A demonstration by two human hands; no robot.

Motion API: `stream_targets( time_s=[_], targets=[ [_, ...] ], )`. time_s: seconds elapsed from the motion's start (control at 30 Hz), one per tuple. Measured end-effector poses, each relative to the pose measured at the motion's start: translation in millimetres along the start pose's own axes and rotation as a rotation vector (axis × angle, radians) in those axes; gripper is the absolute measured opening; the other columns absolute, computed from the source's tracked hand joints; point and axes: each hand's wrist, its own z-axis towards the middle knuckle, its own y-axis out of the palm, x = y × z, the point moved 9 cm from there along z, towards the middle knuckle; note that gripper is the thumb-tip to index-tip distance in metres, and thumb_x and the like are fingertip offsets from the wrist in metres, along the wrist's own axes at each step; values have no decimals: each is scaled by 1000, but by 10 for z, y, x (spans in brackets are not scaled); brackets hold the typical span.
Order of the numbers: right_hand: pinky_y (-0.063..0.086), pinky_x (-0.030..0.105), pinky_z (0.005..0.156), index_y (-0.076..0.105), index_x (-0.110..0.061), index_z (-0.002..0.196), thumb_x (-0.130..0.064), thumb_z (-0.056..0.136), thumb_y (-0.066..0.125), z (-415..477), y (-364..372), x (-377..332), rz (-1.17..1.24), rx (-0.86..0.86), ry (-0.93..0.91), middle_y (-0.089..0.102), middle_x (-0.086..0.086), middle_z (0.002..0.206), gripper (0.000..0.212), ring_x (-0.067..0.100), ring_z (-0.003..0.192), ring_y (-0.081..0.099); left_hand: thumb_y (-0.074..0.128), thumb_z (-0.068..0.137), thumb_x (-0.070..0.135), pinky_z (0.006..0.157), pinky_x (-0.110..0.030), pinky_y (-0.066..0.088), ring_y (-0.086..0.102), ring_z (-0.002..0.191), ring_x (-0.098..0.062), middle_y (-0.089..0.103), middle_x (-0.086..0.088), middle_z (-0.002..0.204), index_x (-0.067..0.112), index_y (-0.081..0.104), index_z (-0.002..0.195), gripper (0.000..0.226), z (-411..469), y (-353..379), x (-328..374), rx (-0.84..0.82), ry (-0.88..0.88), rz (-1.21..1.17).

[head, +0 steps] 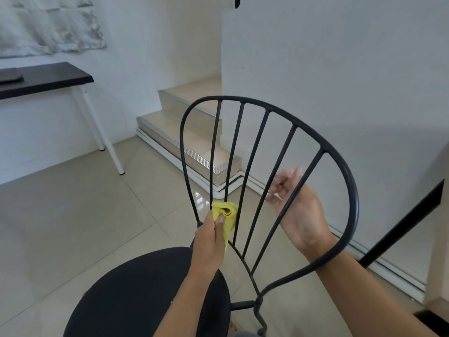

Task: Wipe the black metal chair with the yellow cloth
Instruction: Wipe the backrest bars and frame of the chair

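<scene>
The black metal chair (349, 171) stands close in front of me, its curved back with several thin bars facing me and its round dark seat (136, 295) at the lower left. My left hand (211, 242) grips the bunched yellow cloth (227, 216) against the lower part of the two leftmost bars. My right hand (298, 207) is behind the back's right bars, fingers loosely spread and blurred, holding nothing.
Beige steps (194, 132) with a white skirting rise behind the chair. A dark-topped table (46, 77) on white legs stands at the left against the wall. A black slanted bar (403, 222) crosses at the right. Glossy floor tiles (73, 215) surround the chair.
</scene>
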Motion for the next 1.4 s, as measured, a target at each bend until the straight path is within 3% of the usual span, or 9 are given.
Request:
stream_targets(
  time_s=[0.17, 0.4, 0.57, 0.7, 0.8, 0.87, 1.0, 1.23, 1.4],
  targets=[
    [38, 33, 66, 53, -9, 78, -45, 105, 27, -197, 139, -155, 90, -56, 37, 44, 9, 69, 53, 21, 64, 41, 31, 102, 36, 52, -18, 37, 45, 56, -3, 49, 5, 67, 20, 52, 94, 28, -45, -178, 448, 5, 82, -70],
    [27, 30, 55, 48, -14, 66, -48, 102, 28, -260, 187, -173, 66, -70, 94, 29, -1, 57, 53, 17, 55, 22, 34, 103, 34, 53, -18, 32, 41, 55, -4, 46, 7, 68, 20, 49, 93, 23, -119, 110, 992, -149, 197, -29],
    [28, 29, 53, 45, -15, 65, -54, 97, 34, -246, 172, -164, 30, -67, 73, 27, -1, 57, 52, 16, 55, 21, 36, 104, 28, 68, -38, 51, 58, 74, -13, 59, 0, 83, 19, 51, 105, 18, 41, 375, 1048, -276, 181, -42],
    [30, 28, 53, 46, -16, 63, -60, 90, 41, -229, 155, -168, 11, -66, 58, 29, -1, 57, 52, 16, 54, 24, 37, 103, 24, 80, -46, 52, 62, 83, -18, 62, -5, 90, 19, 53, 106, 17, 138, 410, 1100, -327, 174, -20],
    [31, 26, 52, 43, -16, 62, -70, 86, 47, -228, 164, -151, -10, -76, 54, 27, 1, 57, 59, 15, 53, 25, 35, 104, 27, 77, -41, 53, 62, 81, -16, 62, -3, 87, 19, 54, 101, 21, 262, 318, 1412, -325, 225, -40],
    [30, 25, 52, 41, -16, 63, -75, 82, 52, -235, 154, -142, -19, -65, 68, 27, 1, 58, 63, 15, 53, 25, 35, 104, 27, 65, -30, 47, 56, 67, -10, 58, 1, 75, 15, 53, 94, 24, 420, 239, 1736, -306, 271, -39],
    [31, 25, 52, 42, -17, 62, -65, 86, 43, -243, 156, -148, -2, -49, 80, 29, -2, 56, 54, 14, 52, 26, 36, 104, 27, 59, -29, 36, 47, 60, -12, 50, 2, 68, 12, 53, 90, 27, 591, 140, 2128, -277, 347, -47],
    [29, 28, 52, 40, -16, 62, -57, 94, 29, -229, 152, -149, -37, -61, 59, 29, 1, 57, 53, 16, 53, 26, 33, 105, 30, 66, -32, 48, 57, 68, -12, 60, -4, 78, 20, 54, 99, 24, 290, 331, 1380, -289, 248, -180],
    [30, 26, 51, 41, -18, 63, -60, 90, 35, -215, 152, -138, -24, -85, 34, 29, -4, 56, 51, 14, 51, 26, 32, 104, 29, 54, -23, 38, 43, 54, -4, 47, 6, 67, 23, 47, 102, 16, -172, 792, 157, -309, 124, -14]
  ],
)
